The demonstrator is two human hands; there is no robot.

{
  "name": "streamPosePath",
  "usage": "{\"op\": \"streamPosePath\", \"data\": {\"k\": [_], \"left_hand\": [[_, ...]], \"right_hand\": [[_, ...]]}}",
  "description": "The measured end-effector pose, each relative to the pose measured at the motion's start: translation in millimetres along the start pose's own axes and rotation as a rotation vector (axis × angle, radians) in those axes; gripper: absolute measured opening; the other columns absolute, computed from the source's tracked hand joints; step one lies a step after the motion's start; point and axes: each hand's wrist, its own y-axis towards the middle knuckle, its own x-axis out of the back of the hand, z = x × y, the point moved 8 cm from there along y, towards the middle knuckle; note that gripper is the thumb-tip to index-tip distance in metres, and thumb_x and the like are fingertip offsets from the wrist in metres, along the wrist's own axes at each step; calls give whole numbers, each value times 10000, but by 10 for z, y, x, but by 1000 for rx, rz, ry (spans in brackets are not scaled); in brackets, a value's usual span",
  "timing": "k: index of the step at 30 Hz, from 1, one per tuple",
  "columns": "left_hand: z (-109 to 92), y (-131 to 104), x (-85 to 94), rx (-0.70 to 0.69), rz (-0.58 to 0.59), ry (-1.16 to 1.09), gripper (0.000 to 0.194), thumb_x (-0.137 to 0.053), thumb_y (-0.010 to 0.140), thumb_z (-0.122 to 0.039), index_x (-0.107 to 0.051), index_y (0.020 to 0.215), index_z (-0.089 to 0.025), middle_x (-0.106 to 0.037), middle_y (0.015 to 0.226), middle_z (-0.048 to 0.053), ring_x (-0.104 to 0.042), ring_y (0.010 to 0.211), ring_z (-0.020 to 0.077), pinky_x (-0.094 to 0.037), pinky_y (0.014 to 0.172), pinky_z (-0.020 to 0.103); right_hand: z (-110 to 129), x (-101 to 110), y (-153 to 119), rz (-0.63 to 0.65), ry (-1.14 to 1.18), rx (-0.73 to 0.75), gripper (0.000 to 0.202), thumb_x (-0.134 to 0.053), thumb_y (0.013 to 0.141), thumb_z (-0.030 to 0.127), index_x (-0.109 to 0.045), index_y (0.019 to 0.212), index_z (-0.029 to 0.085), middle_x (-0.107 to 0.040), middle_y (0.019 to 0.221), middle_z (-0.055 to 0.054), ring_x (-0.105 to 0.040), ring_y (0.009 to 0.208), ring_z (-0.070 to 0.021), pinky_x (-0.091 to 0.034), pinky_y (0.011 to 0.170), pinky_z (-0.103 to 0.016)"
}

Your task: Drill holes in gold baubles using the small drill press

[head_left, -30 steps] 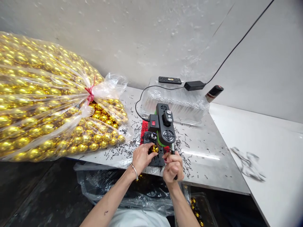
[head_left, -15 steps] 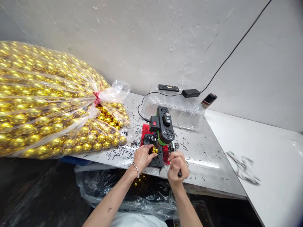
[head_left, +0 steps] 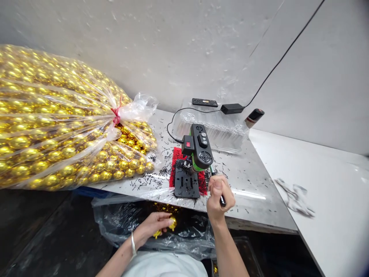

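My left hand (head_left: 157,226) pinches a shiny gold bauble (head_left: 173,223) below the table's front edge, over a bin lined with clear plastic (head_left: 108,217). A second gold bauble (head_left: 157,233) shows under my fingers; whether I hold it too I cannot tell. My right hand (head_left: 220,198) is wrapped round the black-gripped lever (head_left: 212,171) of a small bench drill press (head_left: 201,146) with a black and green head. The press's slotted black base plate (head_left: 186,181) bears no bauble and rests on a red mat (head_left: 178,154).
A big clear sack of gold baubles (head_left: 57,127) lies on the left, tied with red string. Black shavings litter the metal table (head_left: 248,173). Behind the press are a clear plastic box (head_left: 221,132), a power adapter (head_left: 232,109) and a dark can (head_left: 254,117). White gloves (head_left: 296,198) lie right.
My left hand has left the base plate with the bauble and moved down and left over the lined bin. My right hand stays on the lever, which has shifted slightly.
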Motion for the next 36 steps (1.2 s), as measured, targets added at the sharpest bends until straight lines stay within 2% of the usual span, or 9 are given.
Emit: {"op": "streamPosePath", "data": {"k": [3,6,9,12,15,18,23,30,36], "left_hand": [[380,97,193,161,-215,-261,488,-782,650,-589,-662,834,-153,-693,751,41,-597,601,134,-449,554,236],[471,74,198,273,-240,-487,368,-799,702,-462,-655,847,-157,-694,787,42,-630,632,134,-518,626,259],[279,-52,89,252,-100,-691,298,-816,676,-199,-680,932,-129,-697,860,54,-677,749,145,-558,747,281],[-61,-213,14,127,27,-791,426,-800,594,-20,-696,996,-115,-698,937,66,-695,913,183,-546,887,291],[-378,-328,-4,12,51,-787,444,-822,645,-83,-701,1069,-131,-689,981,60,-691,938,182,-549,894,277],[-609,-359,-32,-65,51,-731,430,-820,724,-215,-689,1129,-154,-681,954,55,-674,807,132,-563,711,216],[-676,-293,-67,-40,-26,-826,281,-784,772,-264,-711,1021,-157,-672,908,47,-582,636,58,-446,488,127],[-801,-178,-68,-132,-71,-783,423,-840,688,-255,-713,1082,-173,-676,879,22,-627,729,98,-521,658,188],[-1075,180,14,-367,-311,-378,494,-829,666,-375,-719,1098,-162,-736,987,60,-650,845,164,-504,782,269]], "right_hand": [[0,8,-11,-18,-8,13,357,-450,926,119,-420,580,205,-464,590,13,-480,590,-130,-346,547,-289],[-15,-3,-35,15,-31,10,341,-445,925,126,-440,594,206,-476,595,10,-496,604,-138,-362,556,-294],[-34,7,-73,18,-40,11,336,-445,921,120,-433,596,206,-479,599,10,-505,612,-138,-366,559,-293],[-54,16,-97,4,-45,1,340,-442,920,107,-424,596,204,-477,601,10,-506,616,-134,-361,555,-288],[-60,12,-95,2,-39,-6,342,-442,923,108,-426,595,204,-480,603,9,-504,621,-134,-364,559,-289],[-52,5,-86,10,-24,-3,339,-445,924,108,-429,598,203,-483,604,11,-500,622,-132,-368,565,-289],[-49,7,-97,9,-31,-10,336,-447,924,110,-421,602,201,-493,615,8,-500,621,-128,-366,565,-288],[-68,2,-120,22,-27,-13,336,-443,921,109,-427,599,205,-499,614,7,-507,621,-133,-378,566,-287],[-58,-8,-115,25,-19,-8,308,-449,907,81,-437,622,196,-506,640,12,-496,607,-112,-371,548,-265]]}}
